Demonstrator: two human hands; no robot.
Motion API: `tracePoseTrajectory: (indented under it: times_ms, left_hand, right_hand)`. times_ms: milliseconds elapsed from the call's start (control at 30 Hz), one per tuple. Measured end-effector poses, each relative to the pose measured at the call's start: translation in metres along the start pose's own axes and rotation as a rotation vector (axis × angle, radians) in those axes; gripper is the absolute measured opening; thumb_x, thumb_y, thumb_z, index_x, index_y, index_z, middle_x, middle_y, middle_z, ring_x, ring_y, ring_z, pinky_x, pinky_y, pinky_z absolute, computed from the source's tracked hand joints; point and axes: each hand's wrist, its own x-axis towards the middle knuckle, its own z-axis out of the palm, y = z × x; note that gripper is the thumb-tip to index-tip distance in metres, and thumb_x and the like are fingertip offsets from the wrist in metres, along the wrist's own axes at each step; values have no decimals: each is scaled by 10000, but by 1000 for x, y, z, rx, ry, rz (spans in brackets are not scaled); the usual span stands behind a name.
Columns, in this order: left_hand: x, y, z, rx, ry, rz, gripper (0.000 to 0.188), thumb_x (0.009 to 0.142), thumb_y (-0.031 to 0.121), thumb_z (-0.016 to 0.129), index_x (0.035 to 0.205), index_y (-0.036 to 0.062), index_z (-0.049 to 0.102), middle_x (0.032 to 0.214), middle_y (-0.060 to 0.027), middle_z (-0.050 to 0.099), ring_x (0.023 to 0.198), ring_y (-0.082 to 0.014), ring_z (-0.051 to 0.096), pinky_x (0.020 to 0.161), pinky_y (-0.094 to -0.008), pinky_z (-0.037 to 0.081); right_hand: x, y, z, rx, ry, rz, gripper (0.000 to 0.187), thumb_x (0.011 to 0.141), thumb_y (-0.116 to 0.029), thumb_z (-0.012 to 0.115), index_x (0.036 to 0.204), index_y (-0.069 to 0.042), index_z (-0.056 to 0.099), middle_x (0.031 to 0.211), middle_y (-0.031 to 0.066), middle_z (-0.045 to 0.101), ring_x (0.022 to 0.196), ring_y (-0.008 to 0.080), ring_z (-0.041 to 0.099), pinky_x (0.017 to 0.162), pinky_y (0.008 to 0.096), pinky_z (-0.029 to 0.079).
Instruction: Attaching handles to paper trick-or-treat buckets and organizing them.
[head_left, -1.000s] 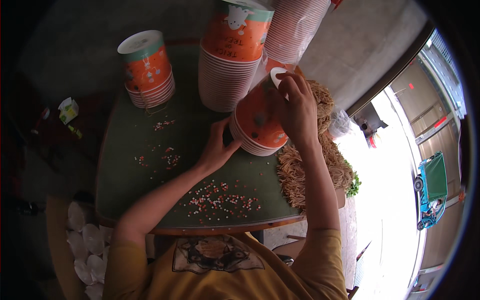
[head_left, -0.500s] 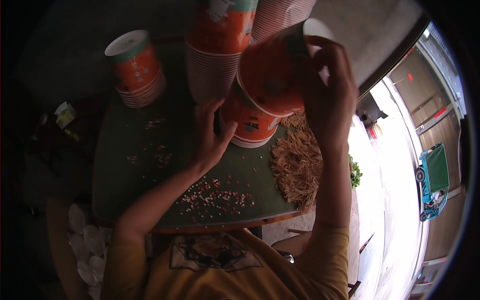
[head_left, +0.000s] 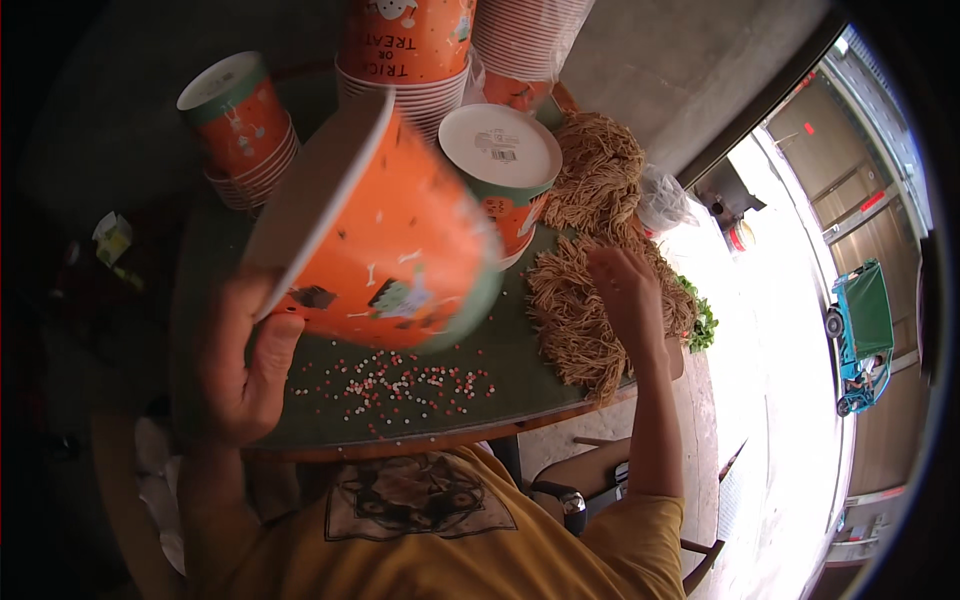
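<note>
Held up at the left, close to the camera, is an orange paper bucket (head_left: 385, 250) with a green base band, tilted with its mouth facing left. My left hand (head_left: 245, 370) is closed on its rim, thumb on the outside. Over the pile of thin tan strands (head_left: 575, 330) on the right, my right hand (head_left: 628, 290) has its fingers stretched toward the strands; whether it touches them I cannot tell. Small red and white beads (head_left: 400, 388) lie scattered near the table's front edge. Beyond the held bucket stands an upside-down stack of similar buckets (head_left: 502, 150).
Tall bucket stacks (head_left: 405, 45) rise at the back, one wrapped in clear plastic (head_left: 530, 40). Another short stack (head_left: 235, 125) stands back left. The green table (head_left: 520, 375) has a wooden edge. Green leaves (head_left: 702, 315) and a plastic bag (head_left: 662, 200) sit at the right.
The bucket that my right hand lifted off the stack is now in my left hand, nearer and farther left. My right hand has moved down to the tan strands.
</note>
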Motion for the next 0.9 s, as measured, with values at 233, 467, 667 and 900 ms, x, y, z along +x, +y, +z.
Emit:
tracePoseTrajectory:
  times_ms: [233,467,667,900]
  left_hand:
    - [-6,-20,12,525,-167,80,290,792,13,669,1059,36,557,884,-121,603,791,-327,603,690,-414,487]
    - [-15,-14,18,422,-110,86,365,783,-6,656,1133,50,566,999,-125,580,883,-323,583,759,-419,485]
    - [-21,12,34,91,-87,224,487,785,19,712,1230,-21,519,1246,-203,528,1061,-317,578,813,-353,545]
    - [-57,11,27,-365,-179,-404,131,982,59,493,1101,6,499,849,-64,609,728,-95,590,629,-237,487]
  right_hand:
    - [15,56,44,-306,35,-231,138,860,-201,625,921,-78,639,930,94,584,950,304,546,831,411,454]
    - [31,12,39,-130,-98,-223,91,830,-153,635,869,-70,627,937,104,574,926,308,557,811,407,468]
    - [1,-122,16,503,-403,-489,174,788,-51,660,955,-77,620,871,103,552,814,297,605,680,385,515]
    - [-21,-178,40,861,-507,-466,184,828,-21,650,1005,-19,600,816,92,624,685,178,625,585,274,479]
